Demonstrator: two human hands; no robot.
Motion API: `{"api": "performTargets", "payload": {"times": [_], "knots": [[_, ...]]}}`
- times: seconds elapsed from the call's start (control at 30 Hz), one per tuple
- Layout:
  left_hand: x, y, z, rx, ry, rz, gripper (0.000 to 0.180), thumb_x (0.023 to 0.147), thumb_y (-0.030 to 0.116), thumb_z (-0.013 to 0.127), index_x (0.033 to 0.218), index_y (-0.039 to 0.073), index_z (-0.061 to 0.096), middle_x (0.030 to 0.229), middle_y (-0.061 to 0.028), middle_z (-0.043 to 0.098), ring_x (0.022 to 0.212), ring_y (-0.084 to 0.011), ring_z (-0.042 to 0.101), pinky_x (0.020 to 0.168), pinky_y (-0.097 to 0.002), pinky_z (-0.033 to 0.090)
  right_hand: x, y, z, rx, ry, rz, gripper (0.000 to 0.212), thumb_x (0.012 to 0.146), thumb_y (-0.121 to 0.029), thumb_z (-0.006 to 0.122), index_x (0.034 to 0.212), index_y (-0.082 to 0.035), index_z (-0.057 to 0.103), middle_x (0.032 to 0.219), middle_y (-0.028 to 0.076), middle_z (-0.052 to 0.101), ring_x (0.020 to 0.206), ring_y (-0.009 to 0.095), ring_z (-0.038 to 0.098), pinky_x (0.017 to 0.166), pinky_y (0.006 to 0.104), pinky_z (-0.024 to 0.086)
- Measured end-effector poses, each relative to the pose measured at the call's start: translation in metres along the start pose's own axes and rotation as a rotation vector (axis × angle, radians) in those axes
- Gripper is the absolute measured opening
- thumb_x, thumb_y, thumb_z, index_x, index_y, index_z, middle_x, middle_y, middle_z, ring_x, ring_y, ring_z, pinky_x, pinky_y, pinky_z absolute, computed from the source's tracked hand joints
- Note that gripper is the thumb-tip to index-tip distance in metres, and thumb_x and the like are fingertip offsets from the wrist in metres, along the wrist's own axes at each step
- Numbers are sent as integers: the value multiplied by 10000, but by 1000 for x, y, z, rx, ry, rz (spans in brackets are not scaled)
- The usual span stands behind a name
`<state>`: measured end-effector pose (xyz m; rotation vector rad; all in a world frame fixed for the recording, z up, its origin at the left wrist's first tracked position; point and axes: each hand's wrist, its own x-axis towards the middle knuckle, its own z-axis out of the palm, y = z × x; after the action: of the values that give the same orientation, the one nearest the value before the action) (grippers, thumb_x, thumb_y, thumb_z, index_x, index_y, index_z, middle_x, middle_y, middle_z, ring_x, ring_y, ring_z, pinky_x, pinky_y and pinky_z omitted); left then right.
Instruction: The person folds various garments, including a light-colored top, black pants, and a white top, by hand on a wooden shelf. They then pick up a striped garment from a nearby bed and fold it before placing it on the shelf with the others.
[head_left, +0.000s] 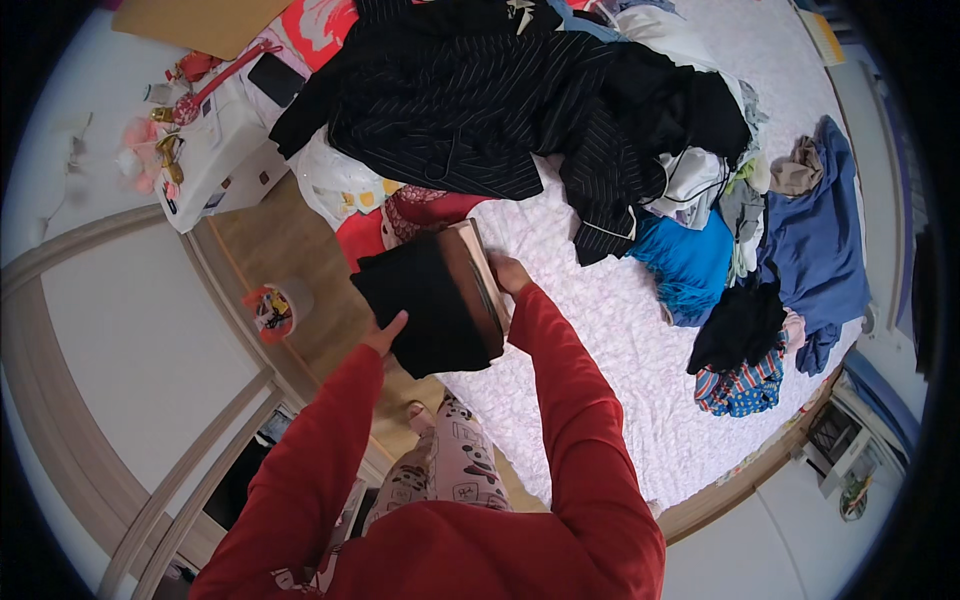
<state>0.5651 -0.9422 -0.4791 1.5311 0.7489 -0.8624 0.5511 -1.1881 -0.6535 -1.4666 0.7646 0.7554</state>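
Observation:
In front of me, over the bed's near left edge, I hold a folded black cloth together with a brown flat, box-like piece that has a pale edge. My left hand grips the black cloth at its lower left, thumb on top and the other fingers hidden beneath. At the pale edge on the right, my right hand clasps the brown piece, most of its fingers out of sight. Just beyond lies a red patterned cloth. A black pinstriped garment spreads across the bed farther off.
Heaped clothes lie on the bed's pale quilt, among them a blue fringed piece and a dark blue garment. On the floor at left stands a small bin. A white cabinet carries a phone and small items.

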Motion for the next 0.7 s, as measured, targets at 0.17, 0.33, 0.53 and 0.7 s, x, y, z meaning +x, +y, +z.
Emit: {"api": "performTargets", "payload": {"times": [0.17, 0.33, 0.53, 0.7], "knots": [[3, 14, -16, 0, -147, -142, 671, 739, 303, 615, 1249, 45, 263, 1211, -94, 389, 1103, -228, 380, 927, -333, 309, 13, 16, 13, -221, 32, -175, 287, 786, -228, 400, 907, -9, 540, 934, 220, 541, 890, 349, 507, 768, 386, 398], [11, -7, -38, -181, -117, -141, 615, 751, 285, 605, 1235, 52, 303, 1187, -78, 420, 1082, -222, 396, 923, -336, 309, -39, -42, 27, -337, 292, -346, 257, 717, -102, 462, 931, 12, 547, 914, 248, 541, 828, 364, 536, 716, 372, 428], [35, -47, -78, -231, -127, -185, 591, 743, 236, 621, 1216, 37, 327, 1142, -90, 459, 1035, -224, 440, 907, -349, 333, -62, -54, 47, -419, 628, -295, 393, 692, -49, 501, 1079, -34, 433, 872, 181, 573, 809, 332, 546, 727, 367, 434], [26, -23, -61, -256, -121, -276, 614, 745, 233, 619, 1234, 39, 302, 1178, -91, 431, 1068, -230, 416, 926, -362, 312, -25, -11, 37, -260, 390, -338, 323, 702, -102, 540, 1009, -4, 518, 883, 185, 585, 819, 292, 570, 728, 328, 439]]}}
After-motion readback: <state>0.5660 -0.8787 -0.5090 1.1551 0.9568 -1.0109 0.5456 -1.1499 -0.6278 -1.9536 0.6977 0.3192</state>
